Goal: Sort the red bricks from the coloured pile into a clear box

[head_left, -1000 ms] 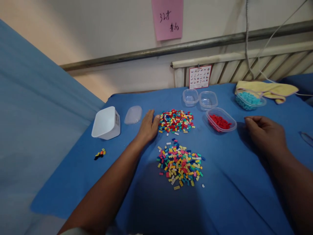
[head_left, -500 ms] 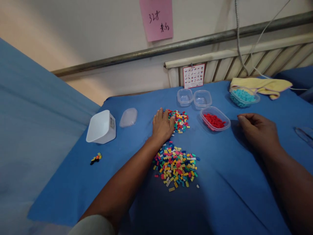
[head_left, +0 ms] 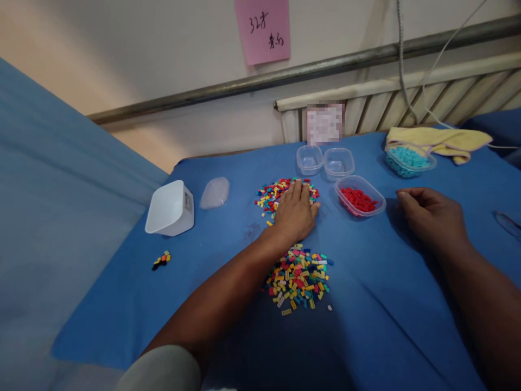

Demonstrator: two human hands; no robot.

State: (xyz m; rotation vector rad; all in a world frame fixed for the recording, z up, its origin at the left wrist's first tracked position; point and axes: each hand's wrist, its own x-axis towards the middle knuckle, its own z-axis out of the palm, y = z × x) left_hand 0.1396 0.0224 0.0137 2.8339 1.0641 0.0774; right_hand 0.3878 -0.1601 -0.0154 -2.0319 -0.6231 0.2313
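My left hand [head_left: 296, 213] lies flat, fingers stretched, over the right part of the far pile of small coloured building bricks [head_left: 269, 196]. Its palm hides some of them. A second, larger pile of bricks [head_left: 299, 279] is spread nearer to me, partly under my left wrist. My right hand [head_left: 432, 217] rests on the blue cloth with its fingers curled and thumb against the forefinger; whatever is pinched there, if anything, is hidden. Just left of it stands a clear tub [head_left: 378, 209] of red bricks [head_left: 357, 200].
Two clear tubs [head_left: 310, 161] stand at the back. A tub of turquoise bricks [head_left: 407, 160] sits by a yellow cloth [head_left: 443, 142]. On the left are a white box [head_left: 169, 209], a clear lid [head_left: 215, 193] and a small brick cluster [head_left: 161, 260]. Glasses [head_left: 508, 222] lie far right.
My left hand has slid right across the far pile, uncovering bricks on its left side. The right hand has stayed in place.
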